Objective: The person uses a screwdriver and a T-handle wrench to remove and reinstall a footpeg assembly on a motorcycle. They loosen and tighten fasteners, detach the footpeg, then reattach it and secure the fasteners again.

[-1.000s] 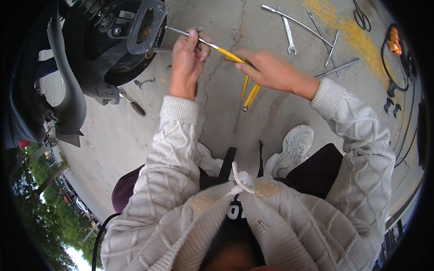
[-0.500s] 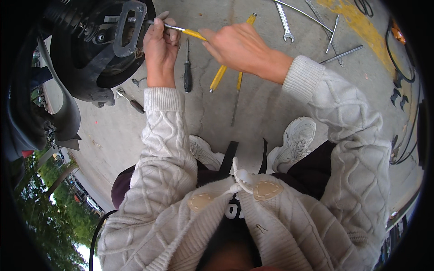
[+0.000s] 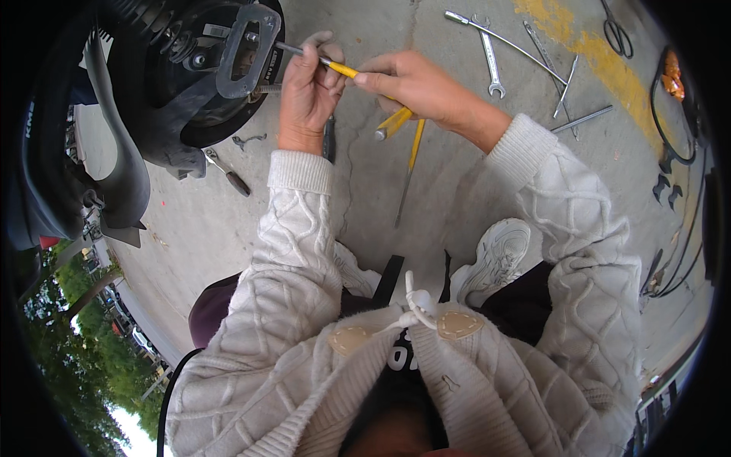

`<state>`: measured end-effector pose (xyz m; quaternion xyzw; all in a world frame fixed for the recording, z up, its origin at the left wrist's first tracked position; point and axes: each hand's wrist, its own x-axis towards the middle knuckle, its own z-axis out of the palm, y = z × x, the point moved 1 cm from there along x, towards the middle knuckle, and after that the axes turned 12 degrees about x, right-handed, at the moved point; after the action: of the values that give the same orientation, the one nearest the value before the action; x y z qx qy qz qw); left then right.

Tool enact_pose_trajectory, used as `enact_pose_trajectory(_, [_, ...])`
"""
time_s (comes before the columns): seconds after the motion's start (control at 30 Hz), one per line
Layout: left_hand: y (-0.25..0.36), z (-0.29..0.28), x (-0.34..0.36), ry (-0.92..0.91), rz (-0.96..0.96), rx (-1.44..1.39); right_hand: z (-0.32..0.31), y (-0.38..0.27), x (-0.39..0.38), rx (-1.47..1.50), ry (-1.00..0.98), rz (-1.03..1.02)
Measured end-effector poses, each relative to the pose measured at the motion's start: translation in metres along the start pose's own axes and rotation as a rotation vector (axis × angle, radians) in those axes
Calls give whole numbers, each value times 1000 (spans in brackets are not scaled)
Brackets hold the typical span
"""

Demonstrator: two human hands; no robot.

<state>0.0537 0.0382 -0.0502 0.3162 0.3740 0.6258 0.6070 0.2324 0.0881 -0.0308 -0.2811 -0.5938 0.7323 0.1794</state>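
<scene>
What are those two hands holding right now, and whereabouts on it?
Both grip one screwdriver: the left hand pinches its metal shaft near the tip, and the right hand holds the yellow handle.

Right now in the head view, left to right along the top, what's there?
Black motorcycle wheel hub with grey metal bracket → left hand gripping the yellow-handled screwdriver → right hand → silver open-ended spanner on the concrete → black scissors → orange lamp.
</scene>
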Motion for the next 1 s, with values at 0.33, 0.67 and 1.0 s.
enact_pose_trajectory(0.33, [-5,20,-3,52,-53,-53,-6,-33,-49,-821,171,-619])
enact_pose_trajectory(0.67, [26,41,-32,312,576,1577,0,14,-19,-276,237,-137])
enact_pose_trajectory(1.0, [5,86,2,-87,725,1395,5,27,-13,1475,-176,166])
